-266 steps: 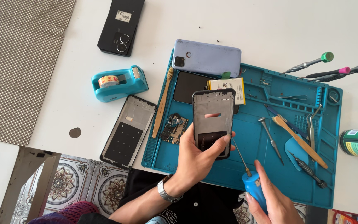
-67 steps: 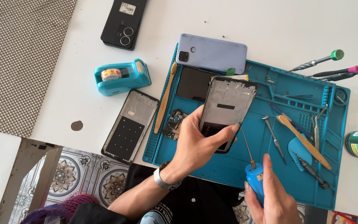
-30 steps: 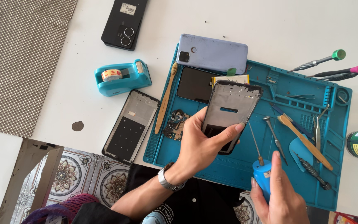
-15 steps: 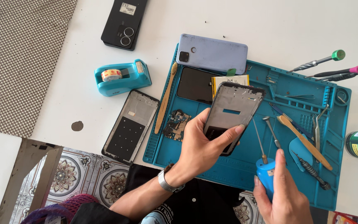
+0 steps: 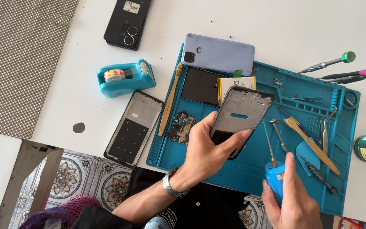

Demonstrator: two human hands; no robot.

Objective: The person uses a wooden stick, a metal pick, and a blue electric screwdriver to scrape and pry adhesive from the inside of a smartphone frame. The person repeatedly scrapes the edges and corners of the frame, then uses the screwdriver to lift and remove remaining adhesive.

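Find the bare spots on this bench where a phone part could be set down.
Free: white table above the lilac phone, and between tape dispenser and patterned cloth. Crowded: the blue mat's right side, full of tools.

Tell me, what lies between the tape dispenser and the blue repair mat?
In the head view, a wooden toothbrush lies along the blue repair mat's left edge, beside the tape dispenser.
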